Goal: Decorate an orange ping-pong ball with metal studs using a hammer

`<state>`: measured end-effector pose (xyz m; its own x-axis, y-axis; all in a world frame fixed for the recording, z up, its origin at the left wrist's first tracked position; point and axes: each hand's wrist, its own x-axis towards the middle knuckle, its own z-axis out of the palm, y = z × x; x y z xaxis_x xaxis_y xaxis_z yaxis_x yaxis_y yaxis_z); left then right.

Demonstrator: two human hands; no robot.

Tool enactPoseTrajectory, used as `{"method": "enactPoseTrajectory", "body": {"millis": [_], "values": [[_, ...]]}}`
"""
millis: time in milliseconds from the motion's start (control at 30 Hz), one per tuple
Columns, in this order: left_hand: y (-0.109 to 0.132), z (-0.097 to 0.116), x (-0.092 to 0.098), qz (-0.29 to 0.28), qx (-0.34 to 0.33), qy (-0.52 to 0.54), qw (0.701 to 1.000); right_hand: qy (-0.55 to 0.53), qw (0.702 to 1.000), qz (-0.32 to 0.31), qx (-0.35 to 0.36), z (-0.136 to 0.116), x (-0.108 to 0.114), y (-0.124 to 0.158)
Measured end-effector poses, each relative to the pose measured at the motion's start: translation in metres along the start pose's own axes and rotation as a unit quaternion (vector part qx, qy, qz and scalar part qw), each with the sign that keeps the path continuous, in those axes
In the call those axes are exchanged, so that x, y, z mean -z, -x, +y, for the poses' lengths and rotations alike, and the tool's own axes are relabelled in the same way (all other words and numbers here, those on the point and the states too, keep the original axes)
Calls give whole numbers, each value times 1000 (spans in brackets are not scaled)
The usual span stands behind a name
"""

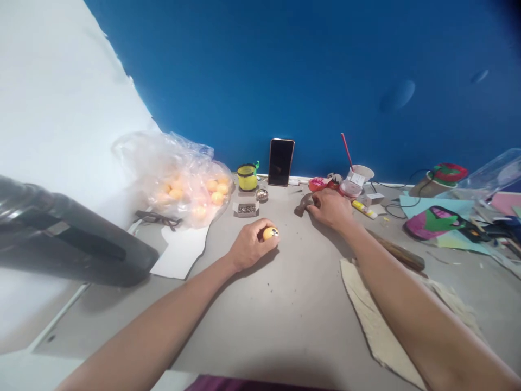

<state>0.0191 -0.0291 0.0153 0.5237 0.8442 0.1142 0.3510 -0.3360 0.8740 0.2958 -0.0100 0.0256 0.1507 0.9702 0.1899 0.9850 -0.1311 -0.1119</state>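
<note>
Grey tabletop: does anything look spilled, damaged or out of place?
Yes: small dark crumbs lie scattered on the grey tabletop, nearer the viewer than the left hand holding a round orange ball. They look like stray debris on a plain surface, but are too small to identify.

The ball (267, 234) is orange-yellow with silvery spots; the hammer handle (401, 253), brown. The bench (252, 326) is pale grey, the wall (285, 70) deep blue, the cloth (368, 320) cream, the tub (246, 181) yellow with a black band.
</note>
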Motion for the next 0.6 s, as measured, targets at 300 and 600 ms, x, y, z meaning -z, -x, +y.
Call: {"method": "enactPoseTrajectory", "body": {"millis": [300,600], "values": [[1,-5,-3,2,-10,7,1000,-53,995,81,23,-6,0,4],[-3,-6,-10,11,1,21,1000,-113,987,-66,94,-54,31,-9]]}}
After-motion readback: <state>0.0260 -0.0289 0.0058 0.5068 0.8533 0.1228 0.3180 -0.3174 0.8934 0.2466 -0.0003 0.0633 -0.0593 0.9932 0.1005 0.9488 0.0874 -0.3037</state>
